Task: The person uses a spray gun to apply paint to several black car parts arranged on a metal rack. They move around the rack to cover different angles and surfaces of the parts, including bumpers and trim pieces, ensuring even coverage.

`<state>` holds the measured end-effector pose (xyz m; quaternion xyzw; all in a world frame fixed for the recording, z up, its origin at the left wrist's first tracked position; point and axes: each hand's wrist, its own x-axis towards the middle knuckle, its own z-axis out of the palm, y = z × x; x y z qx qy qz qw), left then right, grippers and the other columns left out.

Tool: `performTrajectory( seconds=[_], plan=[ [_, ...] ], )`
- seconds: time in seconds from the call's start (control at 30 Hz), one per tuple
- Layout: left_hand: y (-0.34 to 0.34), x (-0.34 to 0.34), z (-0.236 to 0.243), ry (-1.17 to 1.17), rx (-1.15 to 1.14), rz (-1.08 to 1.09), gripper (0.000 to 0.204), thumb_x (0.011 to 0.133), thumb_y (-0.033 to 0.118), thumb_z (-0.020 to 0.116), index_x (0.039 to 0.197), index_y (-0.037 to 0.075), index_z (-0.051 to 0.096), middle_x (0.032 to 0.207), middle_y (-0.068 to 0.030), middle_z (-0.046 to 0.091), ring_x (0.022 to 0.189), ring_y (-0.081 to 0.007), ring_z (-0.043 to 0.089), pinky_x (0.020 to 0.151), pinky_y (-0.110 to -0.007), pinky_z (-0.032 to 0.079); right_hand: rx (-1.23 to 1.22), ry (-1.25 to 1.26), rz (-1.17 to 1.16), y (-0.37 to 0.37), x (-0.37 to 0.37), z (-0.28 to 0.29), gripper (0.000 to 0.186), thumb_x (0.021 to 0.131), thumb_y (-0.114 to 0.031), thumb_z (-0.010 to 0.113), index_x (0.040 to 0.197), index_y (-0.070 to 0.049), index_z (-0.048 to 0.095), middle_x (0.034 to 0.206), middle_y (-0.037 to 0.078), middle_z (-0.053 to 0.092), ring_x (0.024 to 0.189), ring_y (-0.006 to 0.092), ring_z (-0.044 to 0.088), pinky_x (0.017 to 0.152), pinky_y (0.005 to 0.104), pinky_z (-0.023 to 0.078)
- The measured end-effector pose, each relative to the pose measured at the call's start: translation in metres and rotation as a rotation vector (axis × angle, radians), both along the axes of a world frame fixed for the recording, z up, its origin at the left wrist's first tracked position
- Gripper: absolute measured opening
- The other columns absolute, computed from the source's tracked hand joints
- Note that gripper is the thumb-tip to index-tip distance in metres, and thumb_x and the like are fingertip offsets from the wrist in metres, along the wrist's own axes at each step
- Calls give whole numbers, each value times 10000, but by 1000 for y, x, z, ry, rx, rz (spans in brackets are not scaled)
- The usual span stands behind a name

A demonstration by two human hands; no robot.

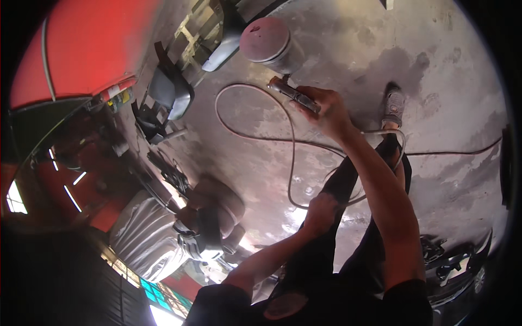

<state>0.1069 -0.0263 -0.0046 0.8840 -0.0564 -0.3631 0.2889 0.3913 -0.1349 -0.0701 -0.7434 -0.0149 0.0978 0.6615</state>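
Observation:
My right hand (pixel 325 110) is closed round the handle of a metal spray gun (pixel 296 93), held out in front of me. At the gun's far end sits a pale cup with a dusty pink lid (pixel 265 39), tilted away to the left. My left hand (pixel 322 213) is low by my left thigh, its fingers curled in. A thin air hose (pixel 292 144) loops across the floor, passes close to the left hand and runs up toward my right wrist. Whether the left hand grips the hose is hidden.
Dark and grey car body panels (pixel 169 89) stand at the far left, near a red surface (pixel 98 49). Someone in pale clothing (pixel 147 233) is bent over at the lower left. A dark car part (pixel 462 271) lies at the lower right. The concrete floor (pixel 446 98) is stained.

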Motion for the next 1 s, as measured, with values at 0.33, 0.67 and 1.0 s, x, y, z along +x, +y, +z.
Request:
performTrajectory(
  seconds=[0.33, 0.67, 1.0],
  plan=[
    [-21, 6, 5, 78, 29, -44, 164, 803, 51, 744, 952, 42, 677, 1107, -105, 672, 1145, -366, 613, 963, -488, 495, -114, -116, -261, -60, 56, -36, 299, 925, -290, 800, 1153, -102, 753, 875, 130, 745, 687, 286, 679, 653, 399, 537],
    [-34, 9, 3, 87, 89, -77, 183, 818, 52, 713, 998, 59, 682, 1161, -122, 670, 1244, -365, 576, 1031, -508, 450, 181, -174, -111, 70, -42, -65, 312, 832, -105, 806, 1127, -126, 709, 893, 72, 740, 730, 285, 720, 632, 411, 555],
    [-41, -27, -1, 38, 86, 81, 129, 839, 74, 679, 967, 74, 670, 1073, -105, 651, 1204, -349, 574, 1018, -483, 440, 91, -62, -72, 66, -1, -32, 199, 941, -190, 790, 1113, -97, 751, 849, 108, 747, 703, 277, 717, 630, 385, 543]
  ],
)
